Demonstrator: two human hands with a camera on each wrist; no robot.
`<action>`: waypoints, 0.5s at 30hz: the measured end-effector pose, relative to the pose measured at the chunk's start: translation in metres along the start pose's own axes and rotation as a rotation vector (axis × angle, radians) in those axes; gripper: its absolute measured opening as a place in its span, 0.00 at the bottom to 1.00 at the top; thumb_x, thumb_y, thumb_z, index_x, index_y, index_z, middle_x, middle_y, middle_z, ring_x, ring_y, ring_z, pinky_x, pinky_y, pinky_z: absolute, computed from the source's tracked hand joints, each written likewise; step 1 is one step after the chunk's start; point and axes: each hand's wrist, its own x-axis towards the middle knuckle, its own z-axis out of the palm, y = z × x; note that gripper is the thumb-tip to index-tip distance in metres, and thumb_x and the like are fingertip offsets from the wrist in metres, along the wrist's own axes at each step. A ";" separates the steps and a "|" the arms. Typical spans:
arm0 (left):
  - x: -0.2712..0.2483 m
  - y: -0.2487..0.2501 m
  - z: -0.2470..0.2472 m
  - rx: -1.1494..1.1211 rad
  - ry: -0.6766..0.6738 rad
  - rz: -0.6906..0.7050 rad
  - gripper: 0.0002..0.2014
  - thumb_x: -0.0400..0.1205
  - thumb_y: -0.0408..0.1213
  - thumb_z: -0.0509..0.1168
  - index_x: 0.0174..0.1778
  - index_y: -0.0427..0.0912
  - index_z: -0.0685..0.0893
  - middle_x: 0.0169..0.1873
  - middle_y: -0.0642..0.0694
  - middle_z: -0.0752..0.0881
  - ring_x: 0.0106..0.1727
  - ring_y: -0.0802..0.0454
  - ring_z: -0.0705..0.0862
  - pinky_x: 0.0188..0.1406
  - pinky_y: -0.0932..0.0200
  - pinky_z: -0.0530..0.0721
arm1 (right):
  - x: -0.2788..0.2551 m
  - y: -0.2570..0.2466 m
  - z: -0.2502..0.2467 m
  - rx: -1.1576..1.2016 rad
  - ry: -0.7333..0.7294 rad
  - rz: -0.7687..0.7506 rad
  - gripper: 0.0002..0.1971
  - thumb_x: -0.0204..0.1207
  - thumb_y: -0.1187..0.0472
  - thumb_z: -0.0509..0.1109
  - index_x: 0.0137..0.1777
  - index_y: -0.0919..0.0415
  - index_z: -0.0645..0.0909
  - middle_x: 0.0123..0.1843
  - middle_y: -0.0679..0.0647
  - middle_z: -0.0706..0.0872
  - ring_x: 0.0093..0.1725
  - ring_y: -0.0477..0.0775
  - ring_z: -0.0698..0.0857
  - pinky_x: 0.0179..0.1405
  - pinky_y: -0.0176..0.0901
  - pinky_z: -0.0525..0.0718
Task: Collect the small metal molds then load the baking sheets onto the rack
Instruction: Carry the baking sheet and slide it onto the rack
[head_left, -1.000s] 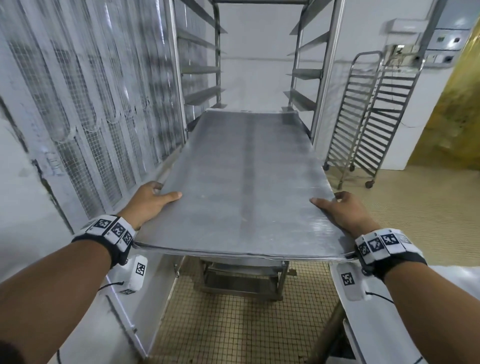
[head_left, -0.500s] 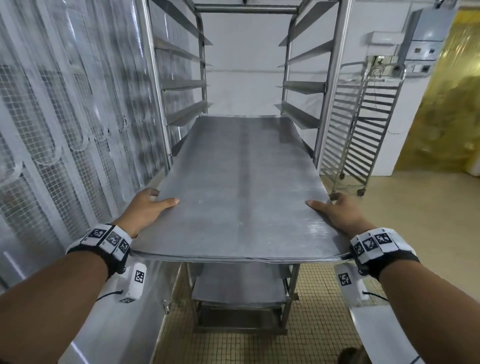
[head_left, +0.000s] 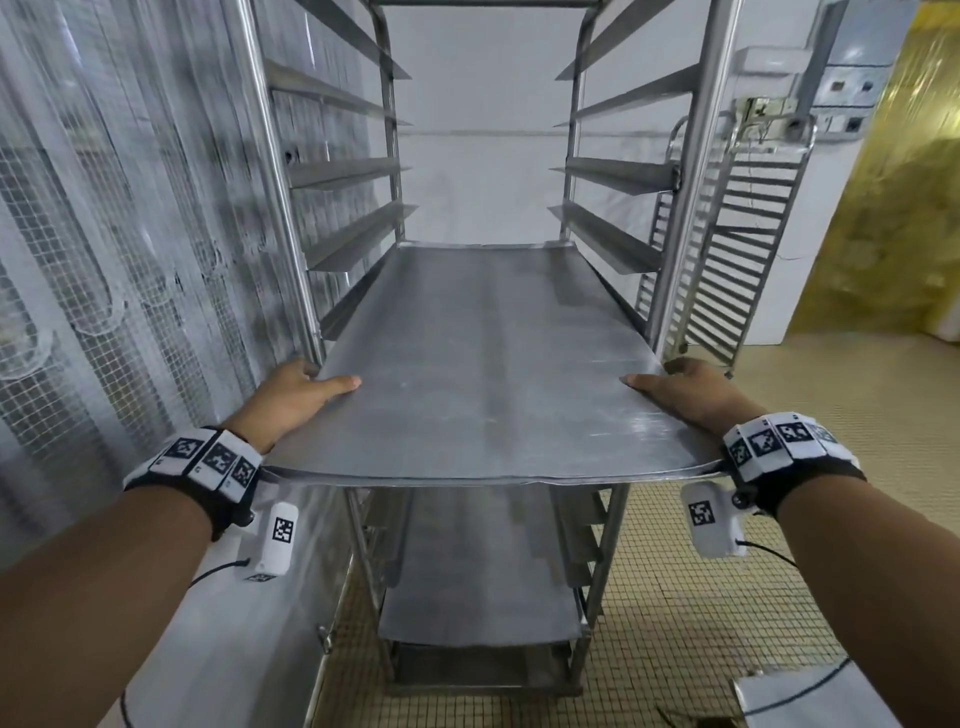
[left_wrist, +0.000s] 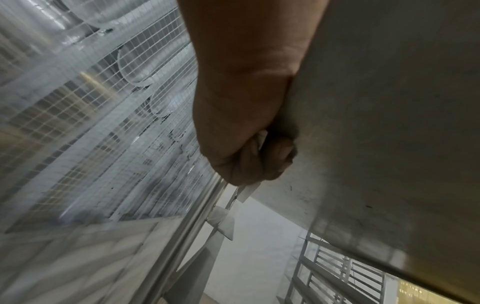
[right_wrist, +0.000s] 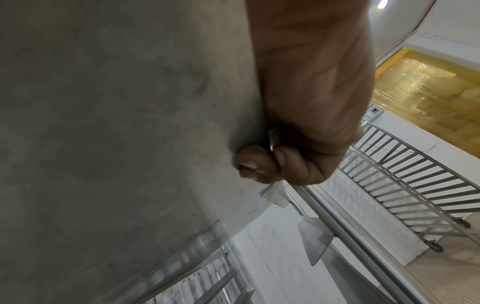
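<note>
A wide grey baking sheet (head_left: 483, 358) lies level, its far part between the uprights of the steel rack (head_left: 280, 218), its near edge sticking out toward me. My left hand (head_left: 298, 392) grips the sheet's left edge, thumb on top, fingers curled under (left_wrist: 262, 158) the sheet's underside (left_wrist: 389, 123). My right hand (head_left: 691, 387) grips the right edge the same way, fingers curled beneath (right_wrist: 265, 164) the underside (right_wrist: 116, 123). Another sheet (head_left: 478, 582) rests on a lower level of the rack. No small molds show.
A mesh-covered panel (head_left: 114, 260) runs close along the left. Angled rails (head_left: 353, 171) line both sides of the rack above the sheet. A second, folded rack (head_left: 727, 249) leans on the white wall at right. Beige tiled floor (head_left: 831, 441) lies to the right.
The sheet has slid deeper into the rack and both hands have come close to the front uprights. I have moved nearer the rack.
</note>
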 end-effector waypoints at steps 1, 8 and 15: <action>0.001 0.002 -0.001 0.007 -0.004 -0.003 0.17 0.76 0.52 0.80 0.43 0.40 0.91 0.39 0.42 0.93 0.39 0.44 0.92 0.38 0.57 0.86 | 0.004 0.001 -0.002 -0.007 0.000 0.000 0.24 0.73 0.44 0.79 0.58 0.60 0.80 0.53 0.56 0.84 0.40 0.48 0.81 0.53 0.43 0.76; -0.013 0.005 -0.022 0.098 -0.071 0.009 0.25 0.74 0.53 0.80 0.59 0.40 0.88 0.56 0.43 0.90 0.52 0.45 0.90 0.51 0.53 0.87 | -0.003 0.009 -0.023 -0.033 -0.054 -0.063 0.44 0.57 0.24 0.75 0.63 0.58 0.86 0.53 0.56 0.90 0.51 0.58 0.89 0.58 0.55 0.87; -0.072 0.037 -0.038 0.424 -0.133 0.234 0.30 0.76 0.68 0.70 0.66 0.50 0.88 0.66 0.47 0.87 0.66 0.47 0.84 0.70 0.47 0.80 | -0.052 -0.012 -0.035 -0.340 -0.090 -0.344 0.29 0.73 0.29 0.67 0.59 0.51 0.89 0.56 0.49 0.90 0.56 0.53 0.87 0.58 0.48 0.81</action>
